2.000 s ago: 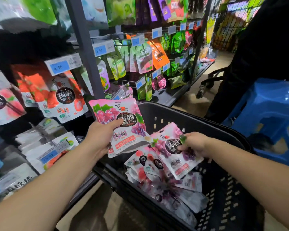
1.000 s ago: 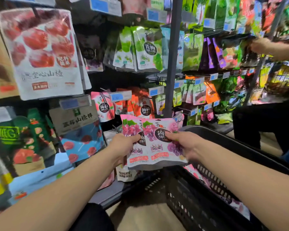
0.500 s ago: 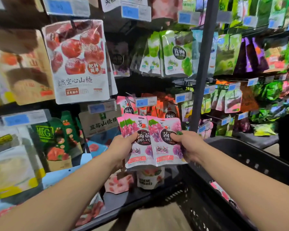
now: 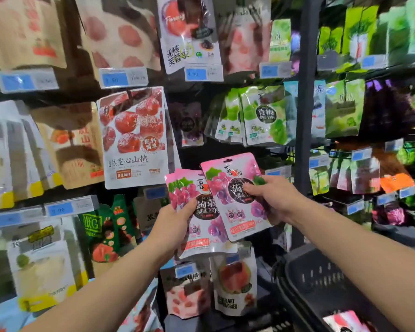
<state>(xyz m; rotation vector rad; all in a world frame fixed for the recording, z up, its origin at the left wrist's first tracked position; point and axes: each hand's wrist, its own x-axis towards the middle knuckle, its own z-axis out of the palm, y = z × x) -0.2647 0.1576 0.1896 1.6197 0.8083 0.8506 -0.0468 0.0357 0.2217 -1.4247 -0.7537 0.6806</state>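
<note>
Two pink pouches printed with purple grapes, a green leaf and a round black label with white characters are held up side by side in front of a shop rack. The left pouch [image 4: 203, 226] is in the left hand [image 4: 170, 226], and the edge of another pink pouch shows behind its top corner. The right pouch [image 4: 230, 200] is in the right hand [image 4: 276, 200], a little higher, tilted, and overlapping the left one's near edge; it has a hang hole at the top. Beyond both hands the dark rack is packed with snack bags on pegs, with blue price tags [image 4: 203, 73] along each row. Up and outward from the left hand hangs a big white bag [image 4: 134, 140] showing red fruit, and above the right hand hang green pouches [image 4: 265, 116]. A dark post [image 4: 306, 104] rises just beyond the right hand. Below the two hands stands a watermelon pouch [image 4: 235, 281], and under the right forearm lies the rim of a black basket [image 4: 321, 279]. Both bare forearms reach up and forward from the lower corners. The left hand grips its pouch by the outer edge, thumb across the front and fingers behind; the right hand pinches its pouch by the outer edge, thumb on the black label and fingers curled behind
</note>
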